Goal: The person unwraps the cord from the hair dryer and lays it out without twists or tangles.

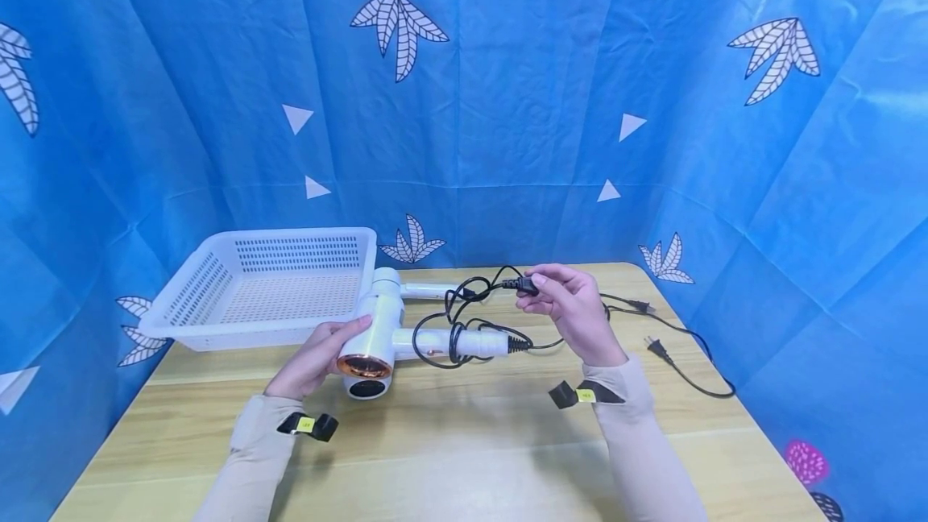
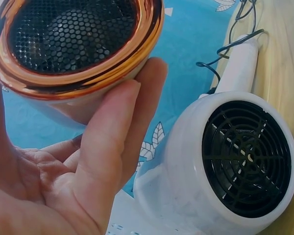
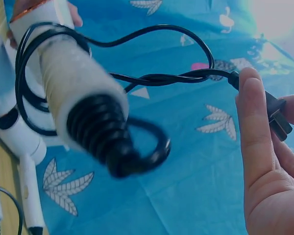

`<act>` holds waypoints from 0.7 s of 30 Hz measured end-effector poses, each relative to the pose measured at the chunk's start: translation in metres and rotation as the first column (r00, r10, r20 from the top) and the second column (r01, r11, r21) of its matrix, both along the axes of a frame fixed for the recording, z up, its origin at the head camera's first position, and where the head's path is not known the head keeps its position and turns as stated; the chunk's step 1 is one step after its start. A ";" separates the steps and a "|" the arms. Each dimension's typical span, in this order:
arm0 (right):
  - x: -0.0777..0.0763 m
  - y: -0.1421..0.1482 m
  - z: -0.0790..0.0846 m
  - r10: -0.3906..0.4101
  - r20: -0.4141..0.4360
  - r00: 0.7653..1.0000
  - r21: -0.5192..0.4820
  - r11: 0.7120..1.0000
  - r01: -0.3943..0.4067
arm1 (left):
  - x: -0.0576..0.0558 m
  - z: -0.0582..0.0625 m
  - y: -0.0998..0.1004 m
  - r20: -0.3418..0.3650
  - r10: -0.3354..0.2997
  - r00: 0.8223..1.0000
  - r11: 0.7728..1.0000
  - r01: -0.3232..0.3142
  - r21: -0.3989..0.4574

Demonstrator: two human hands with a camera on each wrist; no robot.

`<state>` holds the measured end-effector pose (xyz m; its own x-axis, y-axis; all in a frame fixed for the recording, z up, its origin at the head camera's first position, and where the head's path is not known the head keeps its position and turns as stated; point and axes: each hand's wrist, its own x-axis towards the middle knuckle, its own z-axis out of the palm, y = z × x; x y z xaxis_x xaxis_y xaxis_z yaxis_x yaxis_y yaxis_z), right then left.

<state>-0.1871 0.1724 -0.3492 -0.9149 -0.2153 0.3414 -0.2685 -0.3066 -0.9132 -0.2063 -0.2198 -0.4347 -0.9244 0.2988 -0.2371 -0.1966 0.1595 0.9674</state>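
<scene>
My left hand (image 1: 316,358) grips a white hair dryer (image 1: 379,326) by its barrel, fingers and thumb around the body near the copper-ringed end. The handle points right, with a black power cord (image 1: 455,345) looped around it. At the cord's far end, my right hand (image 1: 574,314) pinches the black plug (image 1: 527,286) between thumb and fingers; its prongs show in the right wrist view. Cord strands stretch from the handle to that plug. Below the held dryer lies a second white hair dryer (image 2: 174,166) with a round black grille, partly hidden in the head view.
A white slotted basket (image 1: 268,333) stands at the back left. Another white dryer handle (image 1: 428,291) shows behind the held dryer. Two more black plugs, one farther back (image 1: 641,307) and one nearer (image 1: 658,349), lie with their cords on the wooden table (image 1: 464,457). Blue curtains surround it.
</scene>
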 end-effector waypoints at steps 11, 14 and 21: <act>0.013 -0.001 0.007 0.196 -0.112 0.974 -0.048 0.978 -0.202 | -0.002 -0.003 0.001 0.007 0.067 0.998 0.997 -0.066 -0.031; 0.013 -0.001 0.007 0.256 -0.121 0.959 -0.037 0.964 -0.262 | -0.002 -0.004 0.000 0.007 0.089 0.996 0.996 -0.089 -0.026; 0.014 0.000 0.006 0.323 -0.077 0.943 0.045 0.946 -0.320 | -0.003 -0.004 -0.001 0.006 0.110 0.994 0.994 -0.110 -0.006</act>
